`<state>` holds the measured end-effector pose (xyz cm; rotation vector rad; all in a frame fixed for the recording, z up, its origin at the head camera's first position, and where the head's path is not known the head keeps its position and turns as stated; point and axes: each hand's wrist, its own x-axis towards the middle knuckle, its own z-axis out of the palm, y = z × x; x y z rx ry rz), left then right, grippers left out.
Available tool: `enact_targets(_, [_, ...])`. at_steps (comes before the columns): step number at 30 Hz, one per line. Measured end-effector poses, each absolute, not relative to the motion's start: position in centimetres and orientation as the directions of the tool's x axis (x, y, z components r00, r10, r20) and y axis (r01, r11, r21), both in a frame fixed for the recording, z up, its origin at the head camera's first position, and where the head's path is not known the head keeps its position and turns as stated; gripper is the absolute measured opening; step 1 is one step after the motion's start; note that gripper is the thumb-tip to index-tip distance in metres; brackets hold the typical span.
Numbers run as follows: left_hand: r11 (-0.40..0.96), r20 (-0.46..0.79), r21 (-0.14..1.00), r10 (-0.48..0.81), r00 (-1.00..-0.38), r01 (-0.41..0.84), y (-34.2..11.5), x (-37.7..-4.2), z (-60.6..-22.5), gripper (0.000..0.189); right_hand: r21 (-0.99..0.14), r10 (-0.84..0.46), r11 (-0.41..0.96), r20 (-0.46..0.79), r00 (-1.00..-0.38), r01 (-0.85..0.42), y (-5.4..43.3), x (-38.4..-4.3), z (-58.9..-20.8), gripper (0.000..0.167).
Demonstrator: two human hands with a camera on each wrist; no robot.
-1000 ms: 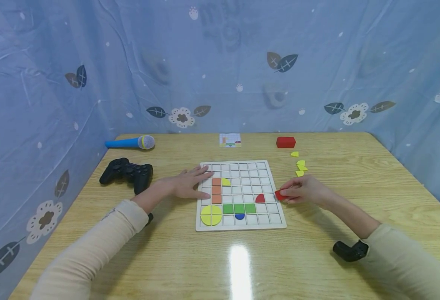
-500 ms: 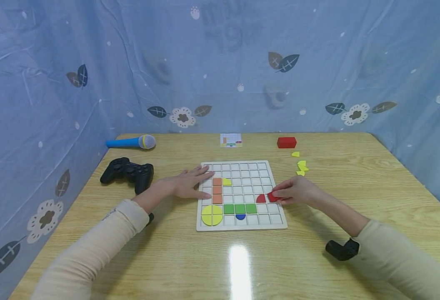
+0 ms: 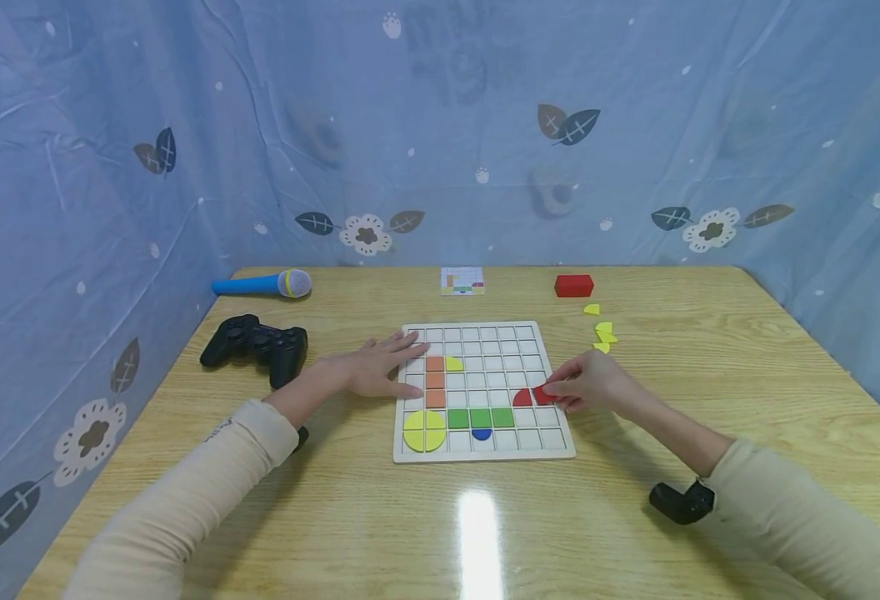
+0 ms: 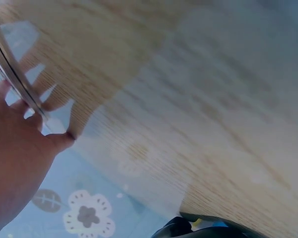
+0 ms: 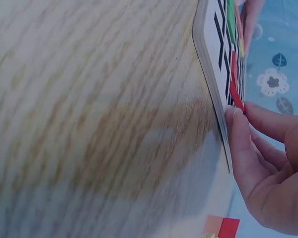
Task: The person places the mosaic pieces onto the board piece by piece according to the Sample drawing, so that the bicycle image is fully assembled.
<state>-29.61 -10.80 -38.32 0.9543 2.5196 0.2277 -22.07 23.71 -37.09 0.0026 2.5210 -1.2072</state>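
A white grid board [image 3: 485, 454] lies on the table. My right hand [image 3: 597, 385] pinches a small flat red piece [image 3: 542, 394] over the board's right edge, beside a red quarter-circle tile [image 3: 522, 398]. In the right wrist view the held piece tilts between thumb and fingertips. My left hand [image 3: 376, 368] rests on the board's left edge, fingers spread. Set in the grid are several orange squares [image 3: 435, 381], green squares [image 3: 480, 418], a yellow circle of quarter tiles [image 3: 424, 431], a yellow quarter tile [image 3: 454, 364] and a blue half-round tile [image 3: 481, 434].
Several loose yellow quarter tiles [image 3: 603, 333] lie right of the board, near a red block [image 3: 573, 286]. A pattern card [image 3: 462, 281] is behind the board. A black game controller [image 3: 256, 342] and a blue toy microphone [image 3: 263, 283] occupy the left side. Blue curtains [image 3: 440, 133] surround the table.
My right hand has carried the red piece leftward from the board's right rim to the cell beside the red quarter-circle tile. The left hand stays in place.
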Motion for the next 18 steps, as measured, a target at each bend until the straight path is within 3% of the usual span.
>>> enact_targets(9, [0.75, -0.338, 0.302, 0.662, -0.669, 0.589, -10.81, -29.55, -38.3, 0.085, -0.732, -0.175, 0.677, -0.258, -0.95, 0.074, 23.52, -21.74, -36.86, 0.018])
enact_targets(18, [0.745, -0.332, 0.303, 0.667, -0.667, 0.594, -10.81, -29.62, -38.44, 0.084, -0.741, -0.168, 0.664, -0.272, -0.947, 0.096, 23.51, -21.68, -36.81, 0.023])
